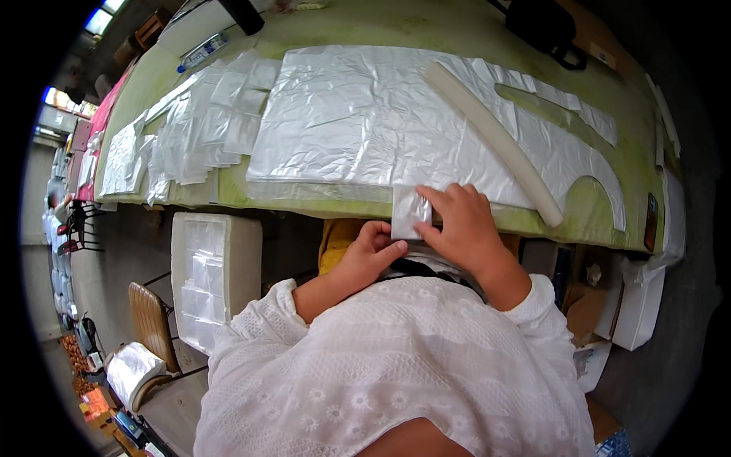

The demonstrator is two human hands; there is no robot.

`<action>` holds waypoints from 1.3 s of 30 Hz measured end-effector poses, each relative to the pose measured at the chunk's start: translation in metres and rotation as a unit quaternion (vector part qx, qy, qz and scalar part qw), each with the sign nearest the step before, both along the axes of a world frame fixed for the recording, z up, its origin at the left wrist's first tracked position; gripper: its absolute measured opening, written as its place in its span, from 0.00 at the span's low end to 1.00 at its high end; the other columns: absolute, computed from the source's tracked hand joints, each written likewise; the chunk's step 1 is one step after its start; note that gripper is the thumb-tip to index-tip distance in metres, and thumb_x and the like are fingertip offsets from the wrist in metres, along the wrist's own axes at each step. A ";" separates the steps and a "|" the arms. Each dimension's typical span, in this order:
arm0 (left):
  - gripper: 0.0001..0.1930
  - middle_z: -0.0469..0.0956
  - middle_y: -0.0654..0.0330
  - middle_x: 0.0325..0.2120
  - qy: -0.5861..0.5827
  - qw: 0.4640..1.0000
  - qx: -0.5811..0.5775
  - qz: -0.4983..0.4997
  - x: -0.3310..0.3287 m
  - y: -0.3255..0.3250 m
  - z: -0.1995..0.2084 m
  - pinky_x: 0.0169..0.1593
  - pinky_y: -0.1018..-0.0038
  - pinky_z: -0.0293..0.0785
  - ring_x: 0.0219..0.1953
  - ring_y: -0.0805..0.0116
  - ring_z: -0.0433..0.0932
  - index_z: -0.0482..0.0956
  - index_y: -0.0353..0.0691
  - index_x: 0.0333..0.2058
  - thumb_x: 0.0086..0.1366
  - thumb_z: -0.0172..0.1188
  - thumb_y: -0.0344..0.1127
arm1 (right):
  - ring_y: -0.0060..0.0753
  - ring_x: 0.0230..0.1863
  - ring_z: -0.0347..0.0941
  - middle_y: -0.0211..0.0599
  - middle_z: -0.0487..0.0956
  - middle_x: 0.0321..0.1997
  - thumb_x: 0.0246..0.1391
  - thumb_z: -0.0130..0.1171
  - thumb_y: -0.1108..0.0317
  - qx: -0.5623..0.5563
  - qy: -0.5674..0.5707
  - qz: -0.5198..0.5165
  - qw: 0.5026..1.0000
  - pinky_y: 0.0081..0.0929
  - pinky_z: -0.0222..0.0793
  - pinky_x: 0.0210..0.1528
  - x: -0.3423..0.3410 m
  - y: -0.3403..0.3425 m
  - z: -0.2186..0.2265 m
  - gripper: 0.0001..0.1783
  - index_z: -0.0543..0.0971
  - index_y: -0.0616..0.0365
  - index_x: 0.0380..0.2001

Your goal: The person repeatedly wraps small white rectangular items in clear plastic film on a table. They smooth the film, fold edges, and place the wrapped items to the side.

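A small folded plastic bag (406,209), whitish and shiny, sits at the near edge of the table between my hands. My left hand (369,251) is curled at its lower left corner, thumb along the near edge. From the right, my right hand (462,227) grips its right side, forefinger by the top and thumb lower down. Just beyond lies a flat stack of silvery-white plastic bags (343,114) with cut-out handles toward the right. Across that stack rests a long, slightly curved off-white strip (495,141).
Overlapping folded bags (228,99) spread over the left of the green-covered table (365,27). A water bottle (202,53) lies behind them. At the back right sits a black bag (541,30). Below the table, a white foam box (240,266) holds folded bags beside a chair (152,324).
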State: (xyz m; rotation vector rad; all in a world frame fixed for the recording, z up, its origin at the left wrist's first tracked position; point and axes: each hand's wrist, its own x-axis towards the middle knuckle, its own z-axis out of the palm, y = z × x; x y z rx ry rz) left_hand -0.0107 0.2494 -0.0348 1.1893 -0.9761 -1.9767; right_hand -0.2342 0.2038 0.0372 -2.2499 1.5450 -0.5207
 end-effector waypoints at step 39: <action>0.14 0.79 0.70 0.56 -0.745 0.534 -0.394 0.070 0.216 -0.243 0.039 0.69 0.61 0.57 0.64 0.63 0.71 0.85 0.58 0.52 0.74 0.55 0.46 | 0.45 0.34 0.74 0.36 0.78 0.29 0.51 0.66 0.72 -0.098 -0.205 0.030 0.973 0.39 0.69 0.41 0.007 0.007 -0.026 0.09 0.84 0.53 0.37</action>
